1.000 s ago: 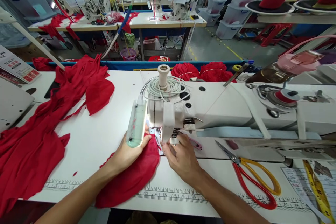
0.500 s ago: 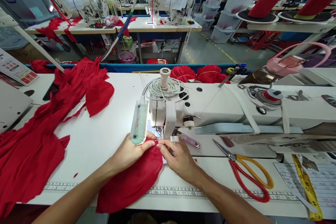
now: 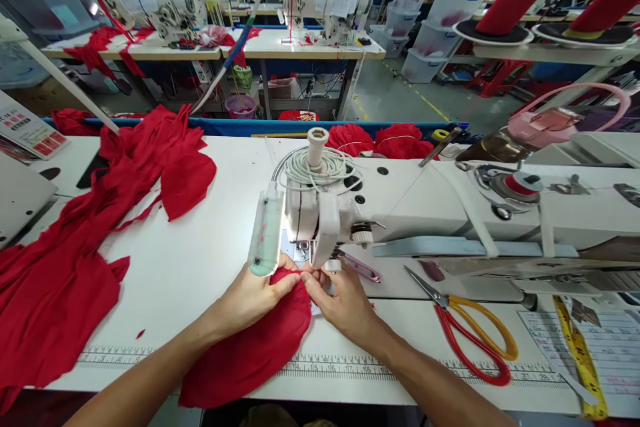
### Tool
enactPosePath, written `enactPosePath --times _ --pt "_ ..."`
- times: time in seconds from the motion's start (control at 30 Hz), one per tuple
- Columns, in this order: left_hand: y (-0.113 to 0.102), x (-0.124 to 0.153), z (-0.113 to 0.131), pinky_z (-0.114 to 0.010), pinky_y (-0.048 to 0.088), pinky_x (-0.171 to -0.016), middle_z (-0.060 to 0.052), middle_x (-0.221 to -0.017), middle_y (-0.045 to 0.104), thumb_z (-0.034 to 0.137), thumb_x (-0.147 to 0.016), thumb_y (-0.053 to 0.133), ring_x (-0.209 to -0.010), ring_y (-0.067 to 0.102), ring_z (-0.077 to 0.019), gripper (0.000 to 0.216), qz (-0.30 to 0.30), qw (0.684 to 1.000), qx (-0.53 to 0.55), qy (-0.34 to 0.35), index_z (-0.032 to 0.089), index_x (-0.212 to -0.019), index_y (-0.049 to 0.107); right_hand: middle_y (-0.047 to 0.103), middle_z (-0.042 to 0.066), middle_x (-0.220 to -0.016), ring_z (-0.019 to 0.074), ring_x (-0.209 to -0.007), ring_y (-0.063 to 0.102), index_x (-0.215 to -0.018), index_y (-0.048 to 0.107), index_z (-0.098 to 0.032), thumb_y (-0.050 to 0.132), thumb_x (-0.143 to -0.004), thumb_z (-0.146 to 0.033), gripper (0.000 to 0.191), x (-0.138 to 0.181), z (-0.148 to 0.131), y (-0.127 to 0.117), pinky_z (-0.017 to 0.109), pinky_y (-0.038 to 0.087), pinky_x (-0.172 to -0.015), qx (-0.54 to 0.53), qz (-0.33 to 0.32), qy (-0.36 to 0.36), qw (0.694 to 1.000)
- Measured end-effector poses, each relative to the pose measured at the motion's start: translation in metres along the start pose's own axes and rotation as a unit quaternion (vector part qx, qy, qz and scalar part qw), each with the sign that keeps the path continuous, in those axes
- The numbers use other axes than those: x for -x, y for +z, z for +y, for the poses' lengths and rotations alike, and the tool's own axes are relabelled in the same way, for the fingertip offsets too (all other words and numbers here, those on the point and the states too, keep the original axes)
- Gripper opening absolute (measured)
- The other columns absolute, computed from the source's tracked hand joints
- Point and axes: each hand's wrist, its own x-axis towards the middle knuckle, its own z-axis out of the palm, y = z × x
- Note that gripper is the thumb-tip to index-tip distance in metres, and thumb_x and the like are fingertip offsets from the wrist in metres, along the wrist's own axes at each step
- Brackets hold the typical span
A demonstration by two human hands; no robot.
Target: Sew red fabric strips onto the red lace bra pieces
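Observation:
Both my hands pinch the upper edge of a red fabric piece [image 3: 255, 360], just in front of the sewing machine's needle area. My left hand [image 3: 255, 297] grips the edge from the left, its fingers partly behind the clear guard [image 3: 266, 233]. Close beside it, my right hand [image 3: 340, 297] holds the same edge between thumb and fingers. The rest of the cloth hangs down over the table's front edge. Above the hands stands the white sewing machine [image 3: 410, 193], its presser foot [image 3: 301, 251] a little beyond the fingertips.
A heap of red fabric [image 3: 65, 267] covers the table's left side. To the right lie scissors [image 3: 470, 327] with red and yellow handles, small pink-handled snips [image 3: 361, 267], a yellow tape measure [image 3: 580, 353] and a written sheet [image 3: 615, 360]. Red bundles [image 3: 377, 140] sit behind the machine.
The fabric's top edge is drawn slightly more open between my hands, and my left thumb has shifted a little right and down. Both hands keep their hold.

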Motion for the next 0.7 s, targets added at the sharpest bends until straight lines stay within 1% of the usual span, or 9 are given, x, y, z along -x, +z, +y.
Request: enactPosePath --times 0.07,0.17,0.3,0.37,0.43,0.5,0.57,0.63,0.7 --pt "-0.001 0.001 -0.001 -0.03 0.051 -0.081 0.0 -0.088 0.07 0.037 -0.088 0.058 -0.084 0.064 -0.0192 0.021 -0.002 1.0 -0.003 0.006 0.02 -0.077 0.064 0.062 -0.002 -0.067 0.0134 -0.062 0.055 -0.078 0.062 -0.022 0.053 -0.091 -0.026 0.017 -0.001 0.0 0.0 0.026 0.045 -0.062 -0.039 -0.012 0.025 0.999" --pt "-0.003 0.002 -0.003 -0.029 0.051 -0.083 -0.001 -0.091 0.071 0.036 -0.089 0.057 -0.089 0.066 -0.0196 0.019 -0.001 1.0 0.023 0.017 0.02 -0.086 0.067 0.062 -0.002 -0.067 0.0129 -0.06 0.054 -0.079 0.063 -0.021 0.053 -0.092 -0.03 0.019 -0.001 -0.001 0.0 0.025 0.044 -0.059 -0.087 -0.011 0.049 0.995" --pt "-0.002 0.005 -0.008 -0.029 0.051 -0.083 -0.001 -0.094 0.071 0.032 -0.091 0.054 -0.094 0.065 -0.0204 0.018 -0.002 1.0 0.018 0.022 0.02 -0.089 0.066 0.061 -0.002 -0.068 0.0126 -0.06 0.054 -0.079 0.062 -0.02 0.052 -0.093 -0.031 0.021 0.0 -0.002 0.003 0.025 0.043 -0.057 -0.103 -0.019 0.055 0.993" --pt "-0.002 0.005 -0.011 -0.03 0.05 -0.084 -0.001 -0.092 0.069 0.031 -0.093 0.051 -0.093 0.063 -0.0199 0.018 0.008 0.999 -0.017 0.046 0.021 -0.087 0.064 0.06 -0.002 -0.066 0.0128 -0.059 0.054 -0.077 0.062 -0.021 0.052 -0.094 -0.028 0.021 0.001 0.0 0.004 0.025 0.043 -0.06 -0.065 -0.017 0.036 0.997" --pt "-0.003 0.001 -0.015 -0.034 0.049 -0.087 -0.002 -0.091 0.066 0.031 -0.093 0.049 -0.093 0.06 -0.0207 0.02 0.038 0.993 -0.078 0.083 0.021 -0.082 0.063 0.062 -0.001 -0.067 0.0144 -0.063 0.056 -0.078 0.063 -0.021 0.05 -0.095 -0.025 0.022 0.002 0.002 0.006 0.028 0.044 -0.067 0.014 0.014 -0.01 1.0" --pt "-0.005 -0.007 -0.02 -0.039 0.046 -0.094 -0.004 -0.092 0.063 0.028 -0.092 0.049 -0.097 0.056 -0.023 0.02 0.073 0.979 -0.15 0.12 0.021 -0.079 0.062 0.066 0.001 -0.074 0.017 -0.072 0.06 -0.082 0.065 -0.021 0.048 -0.098 -0.023 0.023 0.004 0.005 0.006 0.031 0.044 -0.075 0.116 0.059 -0.068 0.989" --pt "-0.007 -0.019 -0.024 -0.043 0.043 -0.098 -0.006 -0.094 0.062 0.026 -0.089 0.051 -0.103 0.053 -0.0252 0.016 0.08 0.964 -0.209 0.143 0.021 -0.08 0.064 0.068 0.004 -0.081 0.0185 -0.077 0.061 -0.087 0.067 -0.021 0.046 -0.1 -0.022 0.025 0.006 0.007 0.007 0.034 0.043 -0.08 0.198 0.085 -0.121 0.969" --pt "-0.009 -0.03 -0.029 -0.045 0.041 -0.1 -0.006 -0.094 0.061 0.024 -0.085 0.052 -0.104 0.051 -0.0266 0.013 0.078 0.953 -0.25 0.153 0.02 -0.079 0.064 0.069 0.005 -0.082 0.0186 -0.077 0.061 -0.095 0.069 -0.02 0.046 -0.101 -0.024 0.024 0.007 0.007 0.007 0.036 0.042 -0.082 0.246 0.075 -0.156 0.954" --pt "-0.009 -0.039 -0.032 -0.046 0.04 -0.1 -0.006 -0.092 0.06 0.023 -0.083 0.053 -0.103 0.05 -0.0272 0.011 0.076 0.946 -0.27 0.161 0.02 -0.077 0.062 0.067 0.004 -0.078 0.0189 -0.075 0.061 -0.104 0.07 -0.02 0.048 -0.102 -0.026 0.023 0.008 0.007 0.007 0.037 0.041 -0.083 0.278 0.051 -0.176 0.943"
